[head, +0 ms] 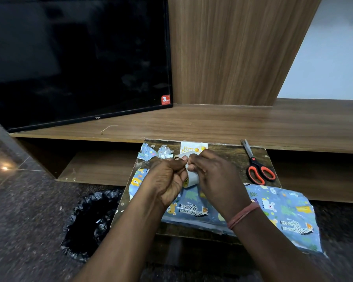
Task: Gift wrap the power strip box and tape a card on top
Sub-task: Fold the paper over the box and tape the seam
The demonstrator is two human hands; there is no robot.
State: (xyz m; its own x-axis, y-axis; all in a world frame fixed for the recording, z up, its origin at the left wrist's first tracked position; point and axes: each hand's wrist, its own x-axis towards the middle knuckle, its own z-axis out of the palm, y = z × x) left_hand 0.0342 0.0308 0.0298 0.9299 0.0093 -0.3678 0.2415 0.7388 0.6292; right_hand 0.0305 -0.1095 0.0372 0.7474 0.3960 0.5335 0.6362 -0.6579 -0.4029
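**Peeling tape for the wrap**

While both hands work a tape roll point(190, 178) over the table point(228, 157), the taping step looks in hand. Left hand point(167, 180) grips the roll; right hand point(214, 174) pinches at its edge, probably picking for the tape end. The wrapped box point(192, 208) in blue animal-print paper lies under the hands, near side. The card point(194, 148) lies at the far edge, scissors point(257, 167) to the right. Next move likely calls for pulling a strip free and cutting it.
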